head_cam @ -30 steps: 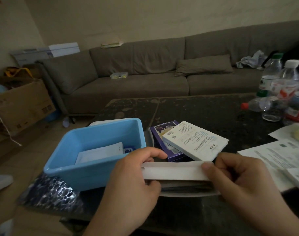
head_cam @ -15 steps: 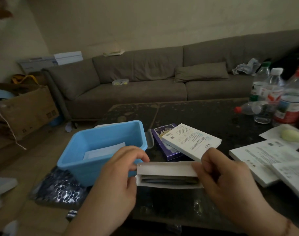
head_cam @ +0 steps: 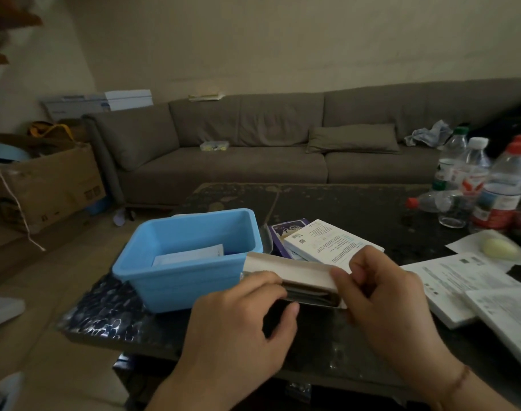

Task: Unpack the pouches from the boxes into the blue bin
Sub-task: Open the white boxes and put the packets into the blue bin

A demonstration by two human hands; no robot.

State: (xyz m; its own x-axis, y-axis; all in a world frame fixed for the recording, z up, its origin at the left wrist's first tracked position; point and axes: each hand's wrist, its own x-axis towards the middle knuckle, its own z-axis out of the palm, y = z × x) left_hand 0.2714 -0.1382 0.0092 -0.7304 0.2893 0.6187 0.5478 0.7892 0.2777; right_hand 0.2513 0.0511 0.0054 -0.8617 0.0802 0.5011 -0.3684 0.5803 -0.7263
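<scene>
Box (head_cam: 286, 269), flap open beside blue bin (head_cam: 176, 280)'s rim; left hand (head_cam: 238, 330) fingers and right hand (head_cam: 383, 295) fingers grip it.

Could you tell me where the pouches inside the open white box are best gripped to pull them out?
Probably by the edges that show in the mouth of the white box, coming from the near side. The right hand holds the flap up, so the pouches lie flat and stacked with only that near edge exposed. The left hand is already at the opening; a thumb-and-finger pinch there should draw them straight toward the person.
</scene>
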